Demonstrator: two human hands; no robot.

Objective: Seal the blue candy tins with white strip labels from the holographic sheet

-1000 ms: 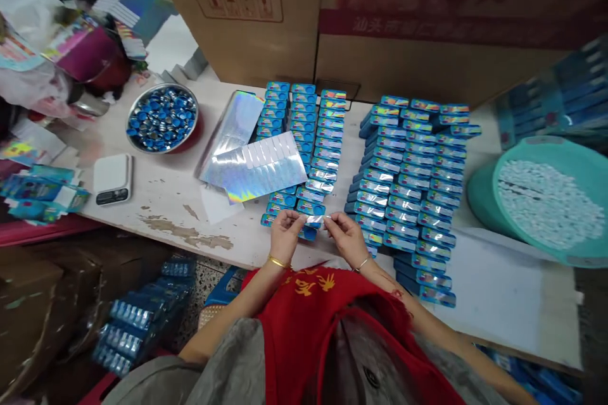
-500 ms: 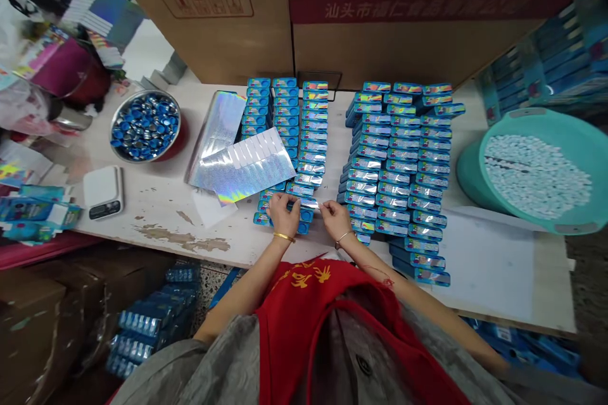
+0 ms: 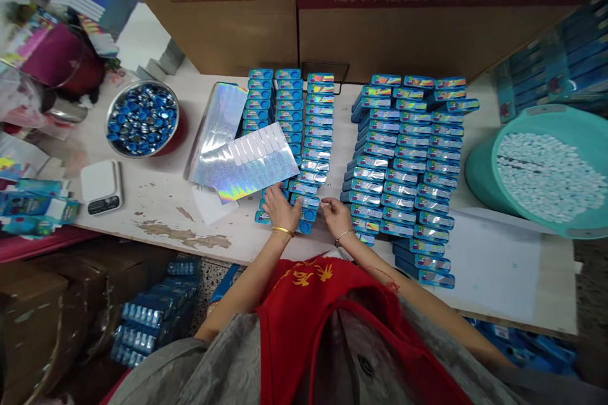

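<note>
Head view: left hand (image 3: 280,207) extends over glossy blue rectangular boxes (image 3: 304,188), fingers loosely spread; right hand (image 3: 338,218) is beside them, fingers nearly together, contents indeterminable.

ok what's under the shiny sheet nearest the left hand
Parts of another silver sheet, white paper and blue boxes show around the shiny sheet, partly beneath it. What lies under its middle is covered, so how many boxes it hides can't be told.

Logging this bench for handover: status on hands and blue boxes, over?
Left hand open over near blue boxes. Right hand just right of them, grip unclear. Silver sheet partly covers box rows.
</note>
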